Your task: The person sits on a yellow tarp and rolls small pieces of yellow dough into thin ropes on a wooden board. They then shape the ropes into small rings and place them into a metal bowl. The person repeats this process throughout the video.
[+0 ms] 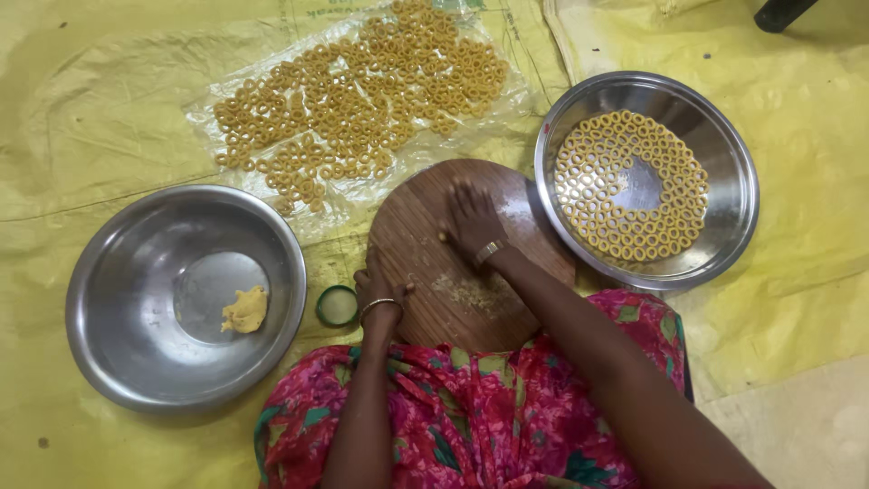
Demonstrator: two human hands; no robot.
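**Hands on the round board**

The left hand (378, 292) rests loosely curled on the board (471, 258) edge, holding nothing. The right hand (471, 222) presses flat, fingers spread, on a small dough piece (443, 237). Rings (629, 186) fill the right bowl (724, 136).

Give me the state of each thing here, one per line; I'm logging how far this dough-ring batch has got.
Right hand: flat, pressing on the board.
Left hand: resting on the board's edge.
Round wooden board: floured, dough bits on it.
Left steel bowl: nearly empty, one dough lump.
Right steel plate: rings laid around, middle bare.
Plastic sheet: covered with rings.
Green lid: lying flat.
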